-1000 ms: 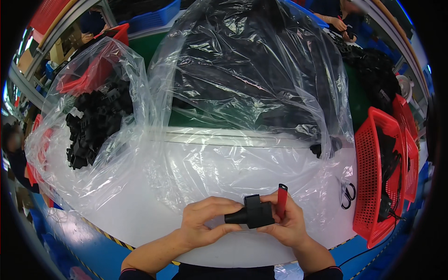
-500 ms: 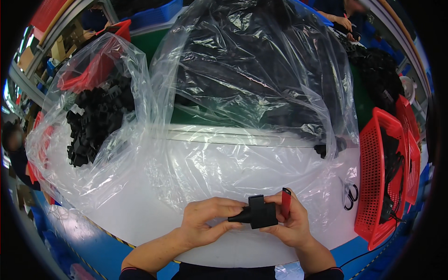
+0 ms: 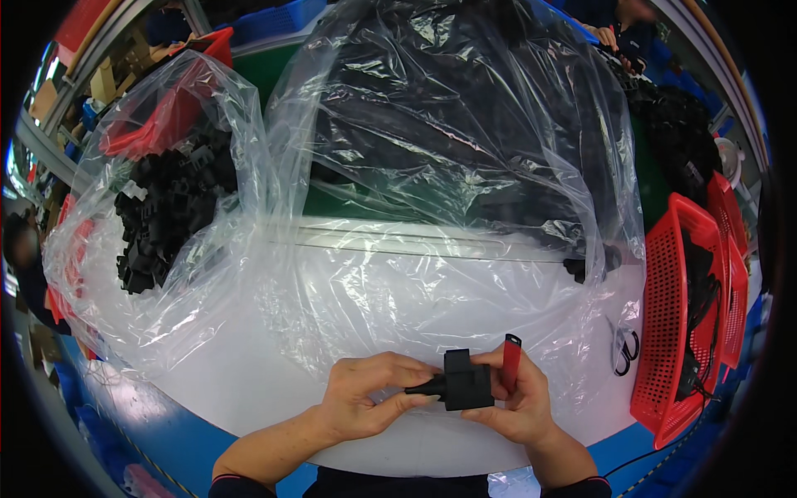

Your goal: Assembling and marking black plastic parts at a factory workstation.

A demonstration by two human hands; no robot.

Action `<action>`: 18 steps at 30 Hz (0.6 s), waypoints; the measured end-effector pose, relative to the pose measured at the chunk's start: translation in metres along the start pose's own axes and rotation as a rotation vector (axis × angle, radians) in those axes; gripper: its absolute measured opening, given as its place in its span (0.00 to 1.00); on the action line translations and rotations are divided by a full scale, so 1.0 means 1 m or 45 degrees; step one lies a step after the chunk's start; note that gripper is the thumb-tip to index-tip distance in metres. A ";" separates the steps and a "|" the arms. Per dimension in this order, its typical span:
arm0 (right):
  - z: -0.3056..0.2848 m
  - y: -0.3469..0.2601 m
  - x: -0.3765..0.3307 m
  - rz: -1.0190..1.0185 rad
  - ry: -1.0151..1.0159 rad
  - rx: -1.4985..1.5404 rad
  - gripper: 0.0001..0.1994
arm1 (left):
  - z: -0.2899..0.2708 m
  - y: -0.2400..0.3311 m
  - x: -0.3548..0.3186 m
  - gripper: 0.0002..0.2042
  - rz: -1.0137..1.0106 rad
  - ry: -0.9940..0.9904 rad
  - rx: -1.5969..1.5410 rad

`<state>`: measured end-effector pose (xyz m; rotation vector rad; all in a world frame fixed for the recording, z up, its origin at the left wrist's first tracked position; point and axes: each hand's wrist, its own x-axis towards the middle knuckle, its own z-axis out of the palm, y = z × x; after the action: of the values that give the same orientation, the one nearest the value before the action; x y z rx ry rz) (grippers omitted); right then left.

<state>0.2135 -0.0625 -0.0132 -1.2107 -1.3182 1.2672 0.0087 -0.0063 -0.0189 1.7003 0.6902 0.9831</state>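
A black plastic housing [image 3: 469, 386] with a raised block and a tapered end is held between my two hands, close to the near edge of the white table. My left hand [image 3: 369, 394] pinches the narrow tapered end between thumb and fingers. The wider body sits in the grip of my right hand [image 3: 519, 398]. A flat red tool with a black end [image 3: 512, 361] sticks up from between the fingers of that same hand; its working end is hidden. Beyond both hands, clear plastic film [image 3: 382, 299] lies spread on the table.
Many black plastic parts [image 3: 170, 216] fill a clear bag at left. A large clear bag of dark items [image 3: 448, 108] stands at the far middle. Scissors [image 3: 627, 353] lie at right beside a red basket [image 3: 662, 307] holding black cabled pieces. Other people work beyond the table.
The black housing has turned slightly in my fingers, so its raised block shows differently. Both hands keep nearly the same places, and the red tool stays in the right hand.
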 end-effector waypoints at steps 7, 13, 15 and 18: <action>-0.001 0.000 0.000 0.039 -0.015 0.054 0.28 | 0.002 0.000 -0.001 0.08 -0.029 0.017 -0.033; -0.001 0.001 0.000 0.022 -0.030 0.138 0.26 | 0.002 0.000 0.001 0.09 0.037 0.038 0.006; -0.001 0.003 -0.001 0.005 -0.038 0.156 0.26 | 0.003 0.001 0.001 0.10 0.066 0.056 0.013; 0.000 0.004 0.001 -0.049 -0.022 0.173 0.26 | 0.004 0.001 0.001 0.11 0.090 0.078 0.023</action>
<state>0.2133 -0.0615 -0.0177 -1.0774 -1.2411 1.3199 0.0124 -0.0072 -0.0184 1.7263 0.6844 1.0855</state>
